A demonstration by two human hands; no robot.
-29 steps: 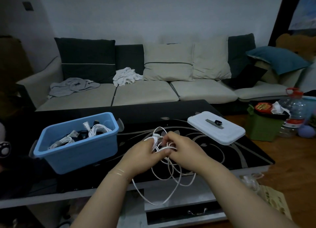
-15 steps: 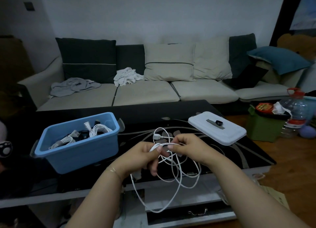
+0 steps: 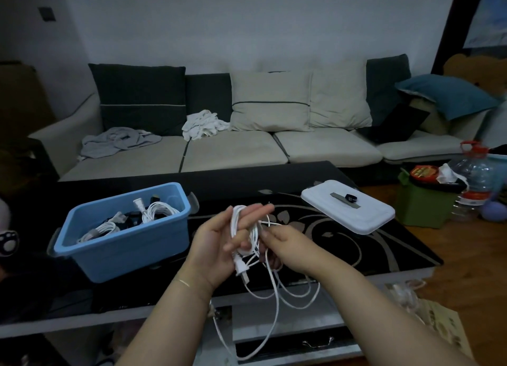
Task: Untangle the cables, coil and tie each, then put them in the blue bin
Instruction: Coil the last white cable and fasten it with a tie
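A white cable hangs in loose loops over the near edge of the black coffee table. My left hand is raised with fingers stretched out, and several turns of the cable are wound around it. My right hand pinches the cable just right of the left palm. A white plug end dangles below the left hand. The blue bin stands on the table to the left, holding coiled white cables.
The bin's white lid lies on the table's right side with a small dark item on it. A sofa stands behind the table. A green box and a water bottle stand on the floor at right.
My left hand has opened and lifted, palm toward me, and the cable has been wound around it. The loops hanging below are fewer and lower.
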